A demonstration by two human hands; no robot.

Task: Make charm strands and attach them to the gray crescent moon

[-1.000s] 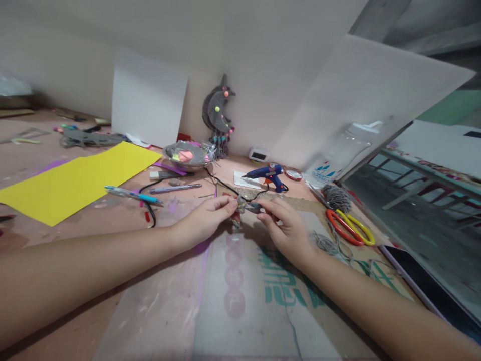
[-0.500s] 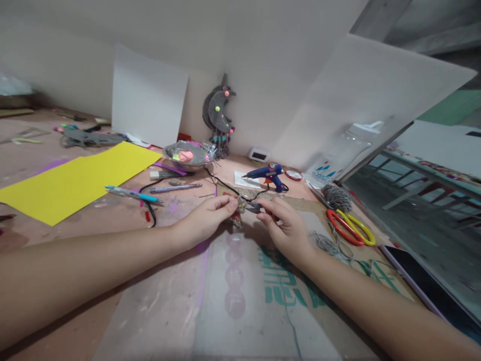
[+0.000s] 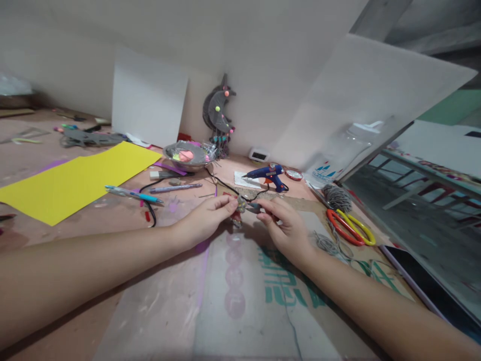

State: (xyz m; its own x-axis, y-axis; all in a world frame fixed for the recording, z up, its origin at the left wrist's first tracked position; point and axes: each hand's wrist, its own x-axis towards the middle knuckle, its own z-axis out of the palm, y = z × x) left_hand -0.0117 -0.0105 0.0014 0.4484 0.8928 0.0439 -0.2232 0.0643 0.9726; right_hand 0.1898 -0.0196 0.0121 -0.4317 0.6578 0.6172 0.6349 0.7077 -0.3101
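My left hand and my right hand meet over the middle of the table. Both pinch a small grey craft piece with red and teal bits, held between the fingertips just above the table. What the piece is exactly I cannot make out. A printed plastic sheet lies under my wrists.
A blue glue gun with a black cord sits behind my hands. Red and yellow scissors and grey yarn lie to the right. A yellow paper sheet, pens, a metal bowl and a grey moon decoration are left and behind.
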